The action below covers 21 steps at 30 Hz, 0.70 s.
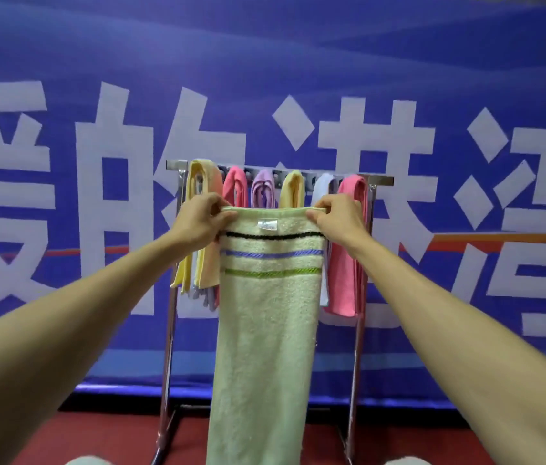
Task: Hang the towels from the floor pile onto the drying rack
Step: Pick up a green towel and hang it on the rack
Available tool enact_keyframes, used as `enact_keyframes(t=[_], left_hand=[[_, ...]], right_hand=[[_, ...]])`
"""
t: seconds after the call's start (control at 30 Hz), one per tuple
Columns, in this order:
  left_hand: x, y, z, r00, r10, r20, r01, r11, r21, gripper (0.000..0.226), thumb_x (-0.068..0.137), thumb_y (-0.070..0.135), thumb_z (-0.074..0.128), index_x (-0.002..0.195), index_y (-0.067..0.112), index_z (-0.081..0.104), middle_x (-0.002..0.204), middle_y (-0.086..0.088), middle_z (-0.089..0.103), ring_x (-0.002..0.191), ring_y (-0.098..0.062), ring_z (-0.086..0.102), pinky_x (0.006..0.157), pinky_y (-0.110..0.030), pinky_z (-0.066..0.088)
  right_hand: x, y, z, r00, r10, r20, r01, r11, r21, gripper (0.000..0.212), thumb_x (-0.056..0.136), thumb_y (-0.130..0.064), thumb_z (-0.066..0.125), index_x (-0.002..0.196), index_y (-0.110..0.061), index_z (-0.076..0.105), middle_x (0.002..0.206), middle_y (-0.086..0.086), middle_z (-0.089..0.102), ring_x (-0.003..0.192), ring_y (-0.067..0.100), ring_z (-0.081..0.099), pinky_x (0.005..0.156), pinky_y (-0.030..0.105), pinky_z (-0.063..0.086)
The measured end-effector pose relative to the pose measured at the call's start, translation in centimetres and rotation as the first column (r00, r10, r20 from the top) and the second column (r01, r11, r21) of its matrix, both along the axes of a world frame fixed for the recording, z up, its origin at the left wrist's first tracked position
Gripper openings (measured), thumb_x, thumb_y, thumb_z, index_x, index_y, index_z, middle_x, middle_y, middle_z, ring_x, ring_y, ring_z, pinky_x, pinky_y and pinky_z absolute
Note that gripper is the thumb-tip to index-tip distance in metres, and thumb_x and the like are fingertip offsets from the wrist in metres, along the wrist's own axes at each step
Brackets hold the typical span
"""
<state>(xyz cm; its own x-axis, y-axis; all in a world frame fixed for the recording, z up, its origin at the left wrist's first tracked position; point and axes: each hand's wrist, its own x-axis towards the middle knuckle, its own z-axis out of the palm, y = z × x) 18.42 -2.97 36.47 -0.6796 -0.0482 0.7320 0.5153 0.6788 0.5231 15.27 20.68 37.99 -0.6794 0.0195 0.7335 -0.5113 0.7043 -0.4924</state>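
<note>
Both forearms reach forward, and the left hand [202, 218] and right hand [337, 218] each pinch a top corner of the pale green towel [264, 330], thumb and fingers curled on its hem. It hangs flat in front of the drying rack [380, 179], 3 stripes near its top. 6 hung towels [348, 246] drape over the rack's top bar, before a blue banner [264, 62] and above a red floor [97, 437].

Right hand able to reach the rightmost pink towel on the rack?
Likely yes: the rightmost pink towel hangs just behind the right hand, nothing between. But it is pinching the green towel, so not free.
</note>
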Motion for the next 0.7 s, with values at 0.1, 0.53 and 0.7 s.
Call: enact_keyframes(t=[0.1,0.53,0.7], left_hand=[[-2.0,0.0,-4.2,0.993,-0.028,0.114,0.027,1.0,0.006,0.015,0.095,0.021,0.059,0.099,0.007,0.062,0.091,-0.01,0.065,0.079,-0.026,0.067,0.069,-0.041,0.06],[-8.7,0.6,-22.5,0.922,0.036,0.384,-0.021,0.999,-0.042,0.016,0.092,0.015,0.062,0.092,0.0,0.069,0.071,-0.007,0.064,0.059,-0.016,0.063,0.059,-0.025,0.057],[-9.0,1.8,-28.9,0.86,0.149,0.488,-0.07,0.982,-0.176,0.023,0.093,0.022,0.06,0.08,0.005,0.069,0.072,-0.013,0.063,0.077,-0.029,0.061,0.063,-0.027,0.033]], right_hand=[[-2.4,-0.1,-4.4,0.992,0.026,0.122,-0.026,1.0,-0.005,0.012,0.086,-0.021,0.071,0.084,-0.009,0.074,0.073,0.0,0.063,0.078,0.015,0.059,0.072,0.023,0.041],[-9.0,-0.1,-23.1,0.903,-0.021,0.43,0.037,0.999,-0.029,0.013,0.084,-0.02,0.07,0.09,-0.011,0.078,0.088,0.006,0.074,0.099,0.025,0.063,0.074,0.021,0.036],[-9.0,-1.1,-28.8,0.791,0.023,0.611,-0.006,1.0,-0.03,0.019,0.082,-0.02,0.069,0.078,-0.002,0.075,0.071,0.011,0.071,0.084,0.024,0.069,0.078,0.026,0.049]])
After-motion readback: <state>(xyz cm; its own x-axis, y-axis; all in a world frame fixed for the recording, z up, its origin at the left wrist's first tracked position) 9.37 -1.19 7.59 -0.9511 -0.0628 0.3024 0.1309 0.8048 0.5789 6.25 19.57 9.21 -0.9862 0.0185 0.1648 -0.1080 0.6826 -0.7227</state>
